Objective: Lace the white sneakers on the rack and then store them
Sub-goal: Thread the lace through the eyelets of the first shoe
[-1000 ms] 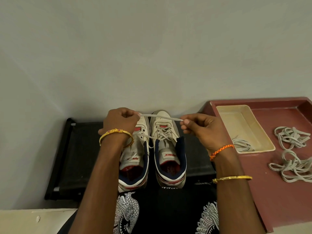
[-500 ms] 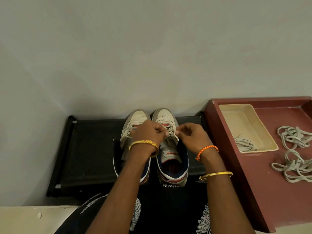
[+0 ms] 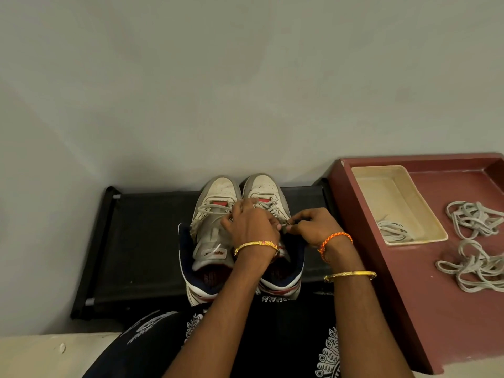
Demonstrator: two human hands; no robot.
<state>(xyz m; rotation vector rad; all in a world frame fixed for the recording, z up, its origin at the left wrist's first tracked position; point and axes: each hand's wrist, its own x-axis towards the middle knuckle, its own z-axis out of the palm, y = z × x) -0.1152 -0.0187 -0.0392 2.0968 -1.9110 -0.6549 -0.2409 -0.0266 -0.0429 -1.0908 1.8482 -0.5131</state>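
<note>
Two white sneakers with navy collars stand side by side on a black rack (image 3: pixel 136 241), toes toward the wall. The left sneaker (image 3: pixel 215 214) shows loose grey-white laces across its tongue. My left hand (image 3: pixel 249 223) lies over the eyelets of the right sneaker (image 3: pixel 263 186), fingers curled on its lace. My right hand (image 3: pixel 313 226) pinches the lace end (image 3: pixel 285 223) at that shoe's right side, close to the left hand. The right shoe's tongue is mostly hidden by my hands.
A maroon tray (image 3: pixel 409 296) sits right of the rack. It holds a cream tub (image 3: pixel 392 197) with a coiled lace (image 3: pixel 392 231) and two loose lace bundles (image 3: pixel 474 219) (image 3: pixel 477 271). A grey wall rises just behind the shoes.
A second ago my hands stretched a lace taut above the shoes. They have since dropped onto the right sneaker's eyelets and come close together.
</note>
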